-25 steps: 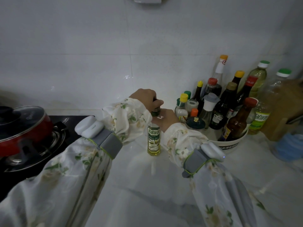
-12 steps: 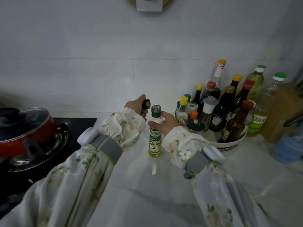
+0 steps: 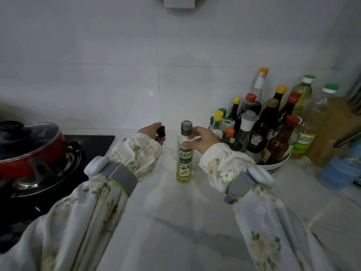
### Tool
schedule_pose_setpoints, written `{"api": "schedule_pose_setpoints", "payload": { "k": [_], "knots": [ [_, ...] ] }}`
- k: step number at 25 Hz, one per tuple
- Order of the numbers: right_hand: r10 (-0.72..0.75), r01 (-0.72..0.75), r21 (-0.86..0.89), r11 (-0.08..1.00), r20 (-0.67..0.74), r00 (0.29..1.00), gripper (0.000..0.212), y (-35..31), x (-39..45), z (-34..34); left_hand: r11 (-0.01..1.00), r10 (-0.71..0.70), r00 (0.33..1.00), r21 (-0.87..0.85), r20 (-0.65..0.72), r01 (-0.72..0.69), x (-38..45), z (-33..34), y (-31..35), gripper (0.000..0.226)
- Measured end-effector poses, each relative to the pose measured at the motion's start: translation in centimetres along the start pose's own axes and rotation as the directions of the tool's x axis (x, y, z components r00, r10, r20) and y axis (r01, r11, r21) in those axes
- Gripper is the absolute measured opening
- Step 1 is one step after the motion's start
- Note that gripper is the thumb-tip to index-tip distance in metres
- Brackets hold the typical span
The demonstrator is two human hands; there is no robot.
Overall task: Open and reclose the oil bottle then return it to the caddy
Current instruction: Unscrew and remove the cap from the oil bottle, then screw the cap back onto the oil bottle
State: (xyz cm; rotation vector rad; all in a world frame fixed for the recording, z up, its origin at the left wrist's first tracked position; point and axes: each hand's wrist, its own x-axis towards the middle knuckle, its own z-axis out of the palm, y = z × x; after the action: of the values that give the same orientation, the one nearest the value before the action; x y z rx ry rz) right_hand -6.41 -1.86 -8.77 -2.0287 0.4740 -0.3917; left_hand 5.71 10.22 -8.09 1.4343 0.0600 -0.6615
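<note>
**Cap off, bottle open on the bench**

A pale marbled bench (image 3: 175,222) ran under a white tiled wall, with a red pot (image 3: 29,151) on the stove at the left and a crowded white caddy (image 3: 277,167) of sauce bottles at the right. The oil bottle (image 3: 184,161) stood upright on the bench, just left of the caddy and outside it, its threaded neck bare. The right hand (image 3: 203,141) steadied it near the shoulder, fingers (image 3: 188,144) curled loosely around the glass. The left hand (image 3: 154,133) hovered beside the neck, its fingers closed on the small dark cap (image 3: 161,131), clear of the bottle.

By the look of things, the opening half was done. What remained was to seat the cap back on the threads, twist it tight, and set the bottle into the caddy, where little free room showed among the other bottles.

A second earlier, the left hand had sat on top of the bottle, covering the cap; half a second earlier the cap was already off and close to the neck. Since then the left hand had drawn a little farther to the left, while the bottle stayed where it stood.
</note>
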Motion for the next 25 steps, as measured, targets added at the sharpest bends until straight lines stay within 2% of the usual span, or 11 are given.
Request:
{"api": "schedule_pose_setpoints", "payload": {
  "k": [4, 6, 8, 12, 15, 20, 22, 25],
  "knots": [
    [0.015, -0.015, -0.001, 1.0, -0.017, 1.0, 0.042, -0.2, -0.4, 0.1, 0.996, 0.023, 1.0, 0.088, 0.014, -0.024, -1.0, -0.1, 0.1, 0.02],
    [0.027, -0.027, -0.004, 1.0, -0.033, 0.999, 0.043, -0.2, -0.7, 0.3, 0.984, 0.111, 0.993, 0.136, 0.039, -0.115, -1.5, 0.0, 0.2, 0.01],
    [0.037, -0.036, 0.003, 0.999, -0.045, 0.998, 0.044, -0.3, -0.8, 0.3, 0.963, 0.192, 0.979, 0.178, 0.064, -0.201, -1.8, 0.1, 0.3, 0.015],
    [0.031, -0.031, -0.027, 0.999, -0.009, 0.999, 0.05, -0.6, -1.2, 0.4, 0.88, 0.304, 0.949, 0.359, 0.08, -0.312, -3.1, 0.9, 1.2, 0.01],
    [0.009, -0.009, 0.023, 1.0, -0.006, 1.0, 0.052, -0.9, -1.4, 0.7, 0.793, 0.404, 0.905, 0.442, 0.135, -0.42, -4.2, 1.7, 2.1, 0.005],
    [0.056, -0.053, 0.051, 0.997, -0.068, 0.996, 0.041, -0.8, -1.2, 1.0, 0.711, 0.449, 0.849, 0.463, 0.279, -0.529, -5.4, 2.1, 4.3, 0.026],
    [0.067, -0.064, 0.032, 0.997, -0.084, 0.994, 0.04, -0.7, -0.9, 1.0, 0.6, 0.446, 0.825, 0.569, 0.346, -0.563, -5.8, 2.3, 5.1, 0.027],
    [0.059, -0.058, 0.022, 0.998, -0.068, 0.996, 0.041, -0.7, -0.7, 0.7, 0.258, 0.435, 0.79, 0.781, 0.432, -0.569, -6.7, 3.4, 5.6, 0.029]
  ]
}}
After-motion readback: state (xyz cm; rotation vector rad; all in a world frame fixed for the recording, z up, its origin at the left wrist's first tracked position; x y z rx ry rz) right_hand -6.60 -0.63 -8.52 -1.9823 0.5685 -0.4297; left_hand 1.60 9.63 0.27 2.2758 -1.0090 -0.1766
